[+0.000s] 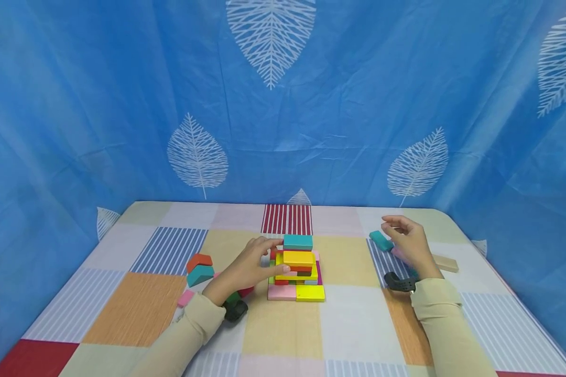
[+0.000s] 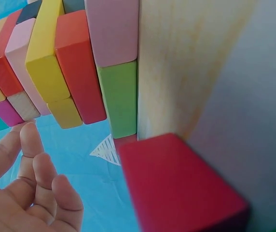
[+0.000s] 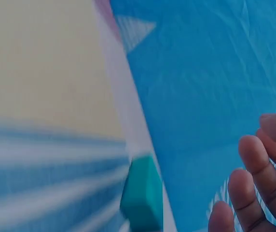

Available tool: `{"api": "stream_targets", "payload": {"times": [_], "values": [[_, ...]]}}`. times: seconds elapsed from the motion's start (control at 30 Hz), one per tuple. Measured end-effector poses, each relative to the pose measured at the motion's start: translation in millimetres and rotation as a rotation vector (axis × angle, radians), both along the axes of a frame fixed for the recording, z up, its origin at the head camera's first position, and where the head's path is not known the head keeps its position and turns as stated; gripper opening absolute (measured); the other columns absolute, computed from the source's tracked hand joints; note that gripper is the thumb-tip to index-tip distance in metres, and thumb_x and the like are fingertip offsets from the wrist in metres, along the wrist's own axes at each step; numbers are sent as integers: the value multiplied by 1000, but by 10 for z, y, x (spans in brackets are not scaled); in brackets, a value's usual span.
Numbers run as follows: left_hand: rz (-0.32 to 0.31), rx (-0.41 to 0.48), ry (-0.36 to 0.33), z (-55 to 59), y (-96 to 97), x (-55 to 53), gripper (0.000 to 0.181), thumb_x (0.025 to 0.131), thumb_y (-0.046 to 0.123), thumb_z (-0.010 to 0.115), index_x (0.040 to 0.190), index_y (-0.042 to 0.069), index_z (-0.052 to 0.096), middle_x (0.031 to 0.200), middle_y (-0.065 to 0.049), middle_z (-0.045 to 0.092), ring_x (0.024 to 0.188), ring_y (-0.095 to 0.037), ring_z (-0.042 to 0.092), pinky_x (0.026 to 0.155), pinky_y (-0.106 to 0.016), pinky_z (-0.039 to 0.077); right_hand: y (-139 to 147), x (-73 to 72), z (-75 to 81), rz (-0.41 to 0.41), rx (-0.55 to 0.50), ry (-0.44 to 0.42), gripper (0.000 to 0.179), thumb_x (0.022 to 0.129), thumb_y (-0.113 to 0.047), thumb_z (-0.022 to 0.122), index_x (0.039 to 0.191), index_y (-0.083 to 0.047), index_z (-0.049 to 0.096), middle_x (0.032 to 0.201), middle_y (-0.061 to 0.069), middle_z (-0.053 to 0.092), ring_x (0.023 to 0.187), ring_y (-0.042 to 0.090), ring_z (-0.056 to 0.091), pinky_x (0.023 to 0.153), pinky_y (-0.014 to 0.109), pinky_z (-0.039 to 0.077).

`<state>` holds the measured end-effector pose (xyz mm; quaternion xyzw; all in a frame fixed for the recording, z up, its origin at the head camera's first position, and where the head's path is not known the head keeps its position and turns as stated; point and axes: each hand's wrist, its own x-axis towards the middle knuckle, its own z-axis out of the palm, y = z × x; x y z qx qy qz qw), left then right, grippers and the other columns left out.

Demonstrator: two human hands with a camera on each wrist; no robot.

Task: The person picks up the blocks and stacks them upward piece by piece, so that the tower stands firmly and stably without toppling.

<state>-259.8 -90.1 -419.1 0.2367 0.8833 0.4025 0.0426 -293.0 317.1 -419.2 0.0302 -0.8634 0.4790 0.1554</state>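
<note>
A layered stack of coloured wooden blocks (image 1: 310,293) stands mid-table, with a teal block (image 1: 297,241) at its far top and a yellow-orange block (image 1: 298,258) nearer. My left hand (image 1: 252,267) is at the stack's left side, thumb and index finger spread beside its upper layers. In the left wrist view its fingers are loosely bent near the magenta block (image 2: 7,113); whether they touch is unclear. My right hand (image 1: 410,243) hovers at the right, beside a loose teal block (image 1: 381,240), fingers loosely bent with nothing visible between them. A pink block (image 1: 400,255) is partly hidden under it.
Left of the stack lie loose blocks, including an orange one (image 1: 199,261), a teal one (image 1: 200,275) and a pink one (image 1: 186,298). A red block (image 2: 181,183) looms close in the left wrist view. A plain wood block (image 1: 445,263) lies beyond my right wrist.
</note>
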Motion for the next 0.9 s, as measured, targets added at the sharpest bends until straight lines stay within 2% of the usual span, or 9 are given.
{"api": "stream_targets", "payload": {"times": [0.1, 0.17, 0.27, 0.33, 0.4, 0.5, 0.7, 0.9], "values": [[5, 1, -6, -6, -6, 13, 72, 95, 33, 84, 156, 5, 56, 136, -12, 62, 123, -31, 54, 98, -52, 57, 86, 15, -42, -55, 104, -22, 37, 108, -18, 69, 133, 9, 68, 114, 17, 74, 94, 3, 59, 79, 17, 46], [5, 3, -5, -6, -10, 20, 72, 95, 33, 84, 155, 4, 56, 133, -12, 62, 122, -31, 54, 97, -52, 57, 131, 25, -72, -70, 170, -46, 35, 107, -17, 69, 132, 9, 68, 118, 26, 73, 98, 14, 64, 80, 20, 46], [2, 6, 4, -13, -18, 22, 72, 95, 32, 84, 155, 3, 56, 130, -12, 62, 121, -31, 54, 96, -51, 57, 177, 40, -112, -57, 231, -87, 36, 106, -16, 69, 132, 10, 68, 120, 30, 72, 104, 34, 66, 84, 32, 51], [-2, 8, 7, -15, -23, 22, 73, 95, 32, 84, 155, 3, 56, 131, -12, 62, 121, -31, 54, 96, -51, 57, 204, 40, -139, -33, 258, -119, 38, 105, -15, 70, 132, 12, 66, 122, 33, 70, 109, 43, 65, 89, 44, 54], [-5, 8, 8, -19, -28, 19, 73, 96, 33, 84, 156, 3, 55, 132, -12, 62, 121, -31, 53, 97, -51, 57, 218, 33, -160, -15, 288, -153, 42, 104, -16, 73, 132, 13, 66, 124, 34, 68, 111, 45, 63, 94, 53, 53], [-8, 10, 5, -23, -33, 14, 73, 96, 32, 83, 156, 3, 54, 132, -13, 62, 121, -31, 53, 97, -51, 56, 231, 12, -180, 2, 342, -199, 48, 99, -18, 78, 130, 16, 66, 125, 36, 66, 110, 46, 61, 97, 62, 51], [-15, 9, 11, -26, -25, 6, 73, 96, 33, 84, 156, 3, 55, 131, -12, 63, 121, -32, 53, 96, -51, 57, 216, -1, -167, 25, 392, -216, 44, 93, -14, 82, 123, 16, 70, 128, 40, 63, 112, 51, 60, 101, 68, 50], [-16, 9, 13, -39, -15, -17, 73, 96, 33, 83, 156, 3, 55, 130, -12, 62, 122, -32, 53, 97, -51, 57, 201, -5, -143, 164, 431, -180, 42, 88, -7, 84, 125, 12, 73, 129, 37, 65, 106, 44, 63, 92, 60, 55]]}}
